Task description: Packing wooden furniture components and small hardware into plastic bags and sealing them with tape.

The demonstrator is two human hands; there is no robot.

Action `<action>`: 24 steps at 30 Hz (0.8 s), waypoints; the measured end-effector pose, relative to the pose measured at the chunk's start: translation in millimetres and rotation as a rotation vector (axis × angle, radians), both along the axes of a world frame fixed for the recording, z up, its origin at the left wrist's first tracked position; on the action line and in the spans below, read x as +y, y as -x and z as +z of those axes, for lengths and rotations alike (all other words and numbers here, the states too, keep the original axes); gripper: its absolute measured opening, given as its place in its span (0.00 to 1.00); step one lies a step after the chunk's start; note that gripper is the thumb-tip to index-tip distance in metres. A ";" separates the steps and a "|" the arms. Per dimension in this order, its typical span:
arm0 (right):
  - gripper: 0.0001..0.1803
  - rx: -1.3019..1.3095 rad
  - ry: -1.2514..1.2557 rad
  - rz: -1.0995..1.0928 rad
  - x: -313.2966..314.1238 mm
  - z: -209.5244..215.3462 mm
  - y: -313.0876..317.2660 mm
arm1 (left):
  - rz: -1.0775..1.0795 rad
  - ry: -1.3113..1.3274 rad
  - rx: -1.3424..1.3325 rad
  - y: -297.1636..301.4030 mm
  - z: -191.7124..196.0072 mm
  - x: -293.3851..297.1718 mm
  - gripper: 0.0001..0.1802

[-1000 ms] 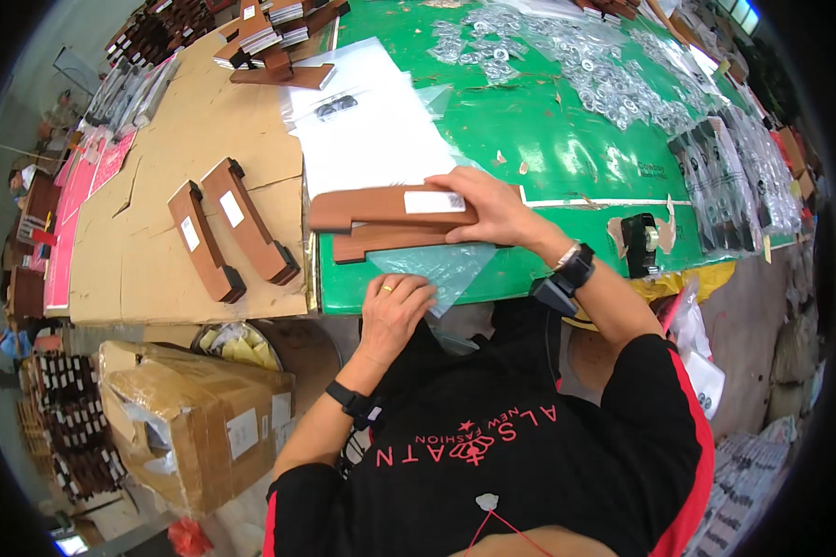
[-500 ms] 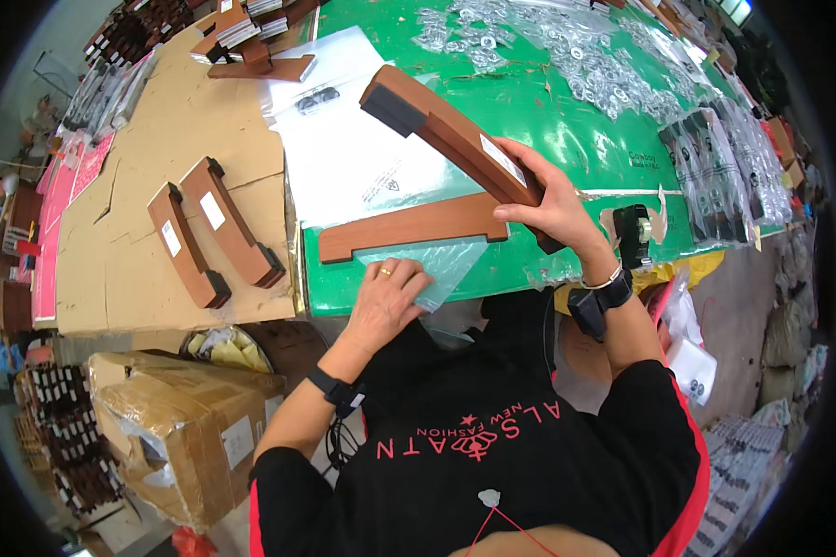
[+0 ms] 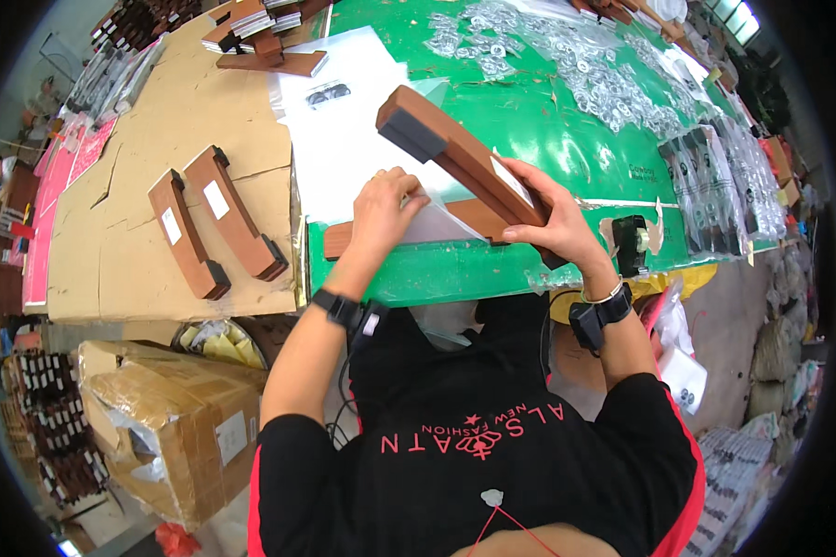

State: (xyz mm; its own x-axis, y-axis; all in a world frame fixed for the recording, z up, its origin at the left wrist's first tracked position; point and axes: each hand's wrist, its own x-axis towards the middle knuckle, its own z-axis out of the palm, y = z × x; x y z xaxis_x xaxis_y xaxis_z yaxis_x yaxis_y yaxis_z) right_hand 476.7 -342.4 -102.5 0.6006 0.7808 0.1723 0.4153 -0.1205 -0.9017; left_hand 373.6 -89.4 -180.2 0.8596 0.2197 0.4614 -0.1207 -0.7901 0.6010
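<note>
My right hand grips one end of a brown wooden bar with a black end block and a white label, tilted above the table. A second brown wooden bar lies flat beneath it near the table's front edge. My left hand is closed on the edge of a clear plastic sheet, which is folded over part of the lying bar. White-looking plastic sheets lie behind my left hand. The left fingertips are partly hidden.
Two labelled brown bars lie on the cardboard at left, more at the back. A black tape dispenser stands right of my right hand. Bagged clear parts and wrapped packs cover the far right. A carton sits below left.
My left hand has moved away from the table's front edge, drawing the plastic sheet's edge up over the lying bar. The bar in my right hand has shifted slightly right and nearer.
</note>
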 end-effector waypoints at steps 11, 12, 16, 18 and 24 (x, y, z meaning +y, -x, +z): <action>0.48 -0.441 0.151 0.151 59.6 -23.6 2.1 | 0.592 0.482 -0.213 71.8 10.1 101.4 0.09; 0.49 -0.538 0.193 0.206 63.7 -36.4 -0.9 | 0.606 0.498 -0.239 85.9 12.4 108.8 0.09; 0.51 -0.641 0.204 0.259 65.2 -54.6 -6.5 | 0.555 0.340 -0.162 91.4 22.9 105.4 0.11; 0.51 -0.678 0.186 0.235 57.1 -41.6 -6.5 | 0.491 0.334 -0.116 66.8 14.0 98.2 0.12; 0.48 -0.474 0.228 0.029 51.9 -38.9 -15.4 | 0.236 0.368 0.058 -10.3 -5.3 112.7 0.16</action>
State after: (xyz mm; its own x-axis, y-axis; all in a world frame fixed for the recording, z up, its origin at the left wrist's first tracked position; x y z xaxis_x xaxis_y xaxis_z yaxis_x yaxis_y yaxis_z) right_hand 492.0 -290.4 -141.4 0.4757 0.8452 0.2436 0.7775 -0.2745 -0.5659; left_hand 383.8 23.2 -185.5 0.7884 0.5537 0.2680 0.0793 -0.5236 0.8483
